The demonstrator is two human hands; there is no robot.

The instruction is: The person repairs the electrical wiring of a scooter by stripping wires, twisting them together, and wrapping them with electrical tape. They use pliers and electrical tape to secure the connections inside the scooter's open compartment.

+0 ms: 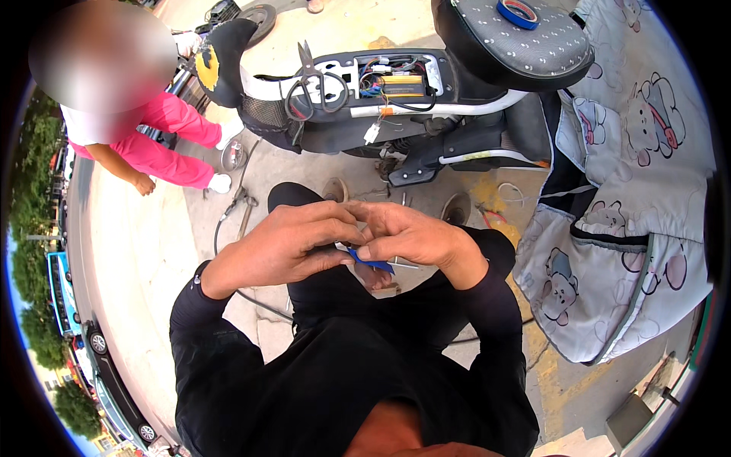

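In front of my lap both hands meet. My left hand and my right hand have their fingertips pressed together on a small strip of blue tape, which pokes out below the fingers. Part of the strip is hidden by the fingers. Just ahead stands a scooter with an uncovered compartment, where colored wires surround a gold box. Black-handled scissors lie on the scooter body to the left of it. A roll of blue tape rests on the patterned seat.
A white connector dangles from the scooter's side. At right hangs a padded grey cover with cartoon mice. A person in pink trousers stands at the left, near a small metal bowl. A dark hose runs along the ground.
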